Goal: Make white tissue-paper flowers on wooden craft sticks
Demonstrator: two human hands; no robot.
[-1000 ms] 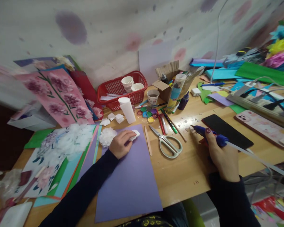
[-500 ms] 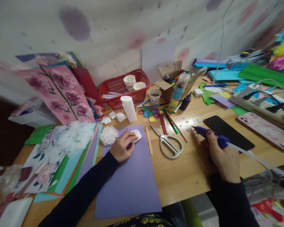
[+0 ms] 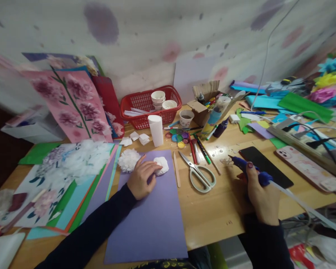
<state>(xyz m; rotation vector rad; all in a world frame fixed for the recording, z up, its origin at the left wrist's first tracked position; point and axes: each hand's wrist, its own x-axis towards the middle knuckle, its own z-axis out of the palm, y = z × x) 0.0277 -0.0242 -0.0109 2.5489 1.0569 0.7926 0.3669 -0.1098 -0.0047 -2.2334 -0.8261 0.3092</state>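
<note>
My left hand rests over the purple sheet of paper, fingers loosely stretched out. Its fingertips are at the left edge of a round white paper wad lying near the sheet's top. A fluffy white paper flower sits just left of the hand, partly over the sheet's corner. Off to the right, my right hand grips a blue hot glue gun, its nozzle pointing left and a long glue stick coming out of the back. The glue gun's trigger is hidden.
Scissors and a wooden stick lie right of the sheet. Behind stand a white paper roll, a red basket and a paper cup. Two phones, a black one and a pink-cased one, flank a power strip.
The fingers of my left hand have drawn back from the white paper wad, which now shows more fully on the sheet. My right hand still holds the glue gun. The view has shifted slightly.
</note>
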